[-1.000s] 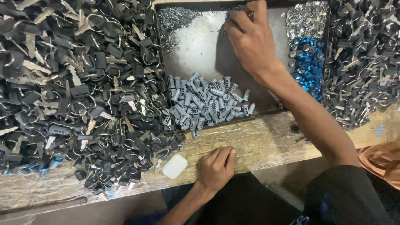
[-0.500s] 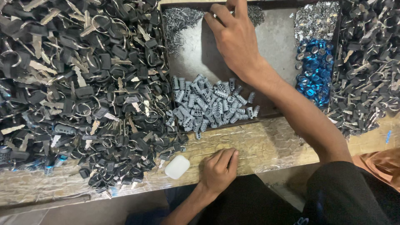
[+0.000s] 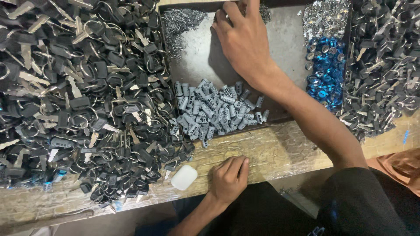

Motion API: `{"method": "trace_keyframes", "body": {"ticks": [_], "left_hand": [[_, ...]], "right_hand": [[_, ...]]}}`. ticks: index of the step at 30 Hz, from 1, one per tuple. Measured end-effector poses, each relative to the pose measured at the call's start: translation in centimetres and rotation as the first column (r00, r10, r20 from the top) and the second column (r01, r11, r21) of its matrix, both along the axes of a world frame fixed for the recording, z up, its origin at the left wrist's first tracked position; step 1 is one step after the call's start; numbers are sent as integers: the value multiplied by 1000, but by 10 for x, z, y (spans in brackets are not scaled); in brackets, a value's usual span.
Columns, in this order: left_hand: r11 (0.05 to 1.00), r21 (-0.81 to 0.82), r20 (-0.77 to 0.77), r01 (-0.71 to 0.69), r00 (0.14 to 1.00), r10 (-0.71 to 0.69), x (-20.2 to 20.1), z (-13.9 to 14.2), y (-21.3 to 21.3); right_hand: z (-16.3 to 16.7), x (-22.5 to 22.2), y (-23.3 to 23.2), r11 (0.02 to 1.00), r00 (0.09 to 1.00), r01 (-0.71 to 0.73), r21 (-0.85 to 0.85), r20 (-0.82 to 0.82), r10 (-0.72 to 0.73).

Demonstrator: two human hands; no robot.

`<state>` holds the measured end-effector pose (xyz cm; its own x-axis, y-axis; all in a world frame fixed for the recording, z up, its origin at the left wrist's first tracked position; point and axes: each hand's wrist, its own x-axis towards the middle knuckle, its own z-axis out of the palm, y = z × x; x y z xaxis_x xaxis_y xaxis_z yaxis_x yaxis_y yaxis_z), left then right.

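A shallow dark metal tray (image 3: 288, 48) sits at the far side of a worn wooden bench (image 3: 271, 153), and everything else can be placed against it. The right hand (image 3: 245, 39) reaches into the tray's far end, palm down, fingers pointed toward a tangle of thin metal pins (image 3: 179, 24) in the tray's far left corner; the fingertips run past the top of the picture, so I cannot tell whether they are pinching anything. At the tray's near edge lies a heap of small grey ribbed lock cylinders (image 3: 214, 111), some spilling over the rim onto the bench. Along the tray's right side sit a patch of shiny silver bits (image 3: 326, 17) and, nearer the person, a cluster of blue metal caps (image 3: 326, 72). To the left of the tray spreads a large pile of black-headed keys on rings (image 3: 78, 91), covering most of the bench on that side; another pile of similar keys (image 3: 385, 61) lies to the right of the tray. The left hand (image 3: 229, 177) rests on the bench just in front of the tray, fingers loosely curled under, holding nothing that shows. Just left of that hand, near but apart, lies a small white rounded case (image 3: 183, 177), at the edge of the key pile
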<state>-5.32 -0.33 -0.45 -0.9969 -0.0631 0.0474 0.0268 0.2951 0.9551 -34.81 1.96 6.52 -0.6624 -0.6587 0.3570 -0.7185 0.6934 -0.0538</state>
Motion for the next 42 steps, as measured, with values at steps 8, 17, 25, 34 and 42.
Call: {"method": "trace_keyframes", "body": {"ticks": [8,17,25,34,42], "left_hand": [[1000,-23,13,6,1000,-5,-1,2,-1],[998,-67,1,16,1000,-16,-2,4,-1],[998,-55,10,-4,1000,4,-2,5,-1],[999,-52,-3,-3,1000,3,-3,6,0],[999,-50,-22,-14,1000,13,-4,6,0]], "right_hand": [[-1,23,67,1000,1000,1,-31,24,0],[-11,27,61,970,974,223,-98,62,-217],[-6,13,73,947,967,211,-241,193,-167],[-12,-3,117,843,804,299,-447,594,30],[-12,14,139,953,888,131,-275,460,11]]}}
